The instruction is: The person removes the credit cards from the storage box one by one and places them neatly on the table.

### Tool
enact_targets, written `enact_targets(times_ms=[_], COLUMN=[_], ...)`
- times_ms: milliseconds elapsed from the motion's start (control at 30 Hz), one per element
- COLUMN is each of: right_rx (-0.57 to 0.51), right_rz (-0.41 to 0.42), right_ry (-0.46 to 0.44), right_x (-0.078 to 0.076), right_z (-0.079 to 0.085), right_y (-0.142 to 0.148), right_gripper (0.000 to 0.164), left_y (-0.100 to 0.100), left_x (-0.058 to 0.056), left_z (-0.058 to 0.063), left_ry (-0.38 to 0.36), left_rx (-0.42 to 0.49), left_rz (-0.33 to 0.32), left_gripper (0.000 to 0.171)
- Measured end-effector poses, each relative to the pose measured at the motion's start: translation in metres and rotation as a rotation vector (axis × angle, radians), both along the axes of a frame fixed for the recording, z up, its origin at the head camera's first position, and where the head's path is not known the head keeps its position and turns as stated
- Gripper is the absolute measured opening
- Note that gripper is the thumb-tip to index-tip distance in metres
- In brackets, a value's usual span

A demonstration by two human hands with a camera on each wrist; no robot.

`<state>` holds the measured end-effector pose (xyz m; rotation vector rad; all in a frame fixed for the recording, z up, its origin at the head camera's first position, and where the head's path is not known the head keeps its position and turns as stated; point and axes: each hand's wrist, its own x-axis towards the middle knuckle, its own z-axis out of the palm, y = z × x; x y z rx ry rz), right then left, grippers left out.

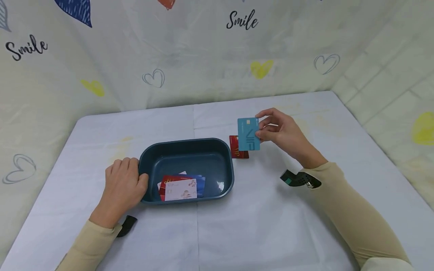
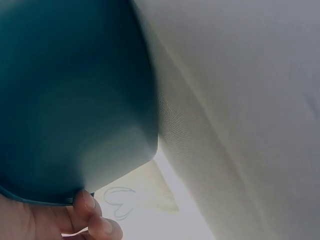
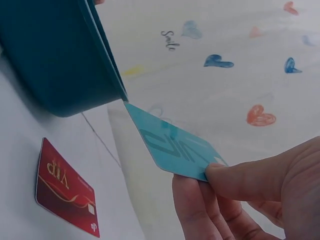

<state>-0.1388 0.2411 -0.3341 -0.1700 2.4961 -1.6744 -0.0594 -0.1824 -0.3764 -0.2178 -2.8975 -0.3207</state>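
"Okay, head view first: what step is in hand?"

"Your right hand [image 1: 288, 135] holds a turquoise card [image 1: 248, 131] just beside the blue tub [image 1: 190, 160], its fingers [image 1: 269, 112] clamped on the card's right edge. I'd call the step the carrying of one card. A red card [image 1: 234, 147] rests on the table [image 1: 264, 226] near the tub's right end, partly covered by the turquoise one in this view. Your left hand [image 1: 123, 186] grips the tub's left end. Inside lie a white card [image 1: 181, 190], a second red card [image 1: 173, 178] and a blue card [image 1: 201, 184], overlapping."

"And from the left wrist?"

"Your left fingertips [image 2: 89, 200] curl at the rim from outside; that grip should steady the tub."

"Right wrist?"

"You pinch the turquoise card by one end, between thumb and fingers, its far corner pointing at the tub's rim. Whether it touches, I can't tell from there. The red card lies apart, below."

"What would the next move call for?"

"Should you take the card into the tub, I judge you'd need a lift over the right rim, then parted fingers above the other cards. Too low, and that corner could catch."
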Motion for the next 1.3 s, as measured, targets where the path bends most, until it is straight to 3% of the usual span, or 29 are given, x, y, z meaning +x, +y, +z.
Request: enact_targets(times_ms=[767,1300], right_rx=[0.056,0.062], right_rz=[0.002,-0.006], right_ry=[-0.068,-0.123], right_x=[-0.017,-0.025], right_z=[-0.024,-0.038], right_y=[0.014,0.025], right_gripper=[0.042,0.041], left_y=[0.0,0.003], left_x=[0.004,0.001], left_z=[-0.002,0.001], left_ry=[-0.057,-0.072], left_rx=[0.03,0.041], left_rz=[0.052,0.046], left_gripper=[0.018,0.017])
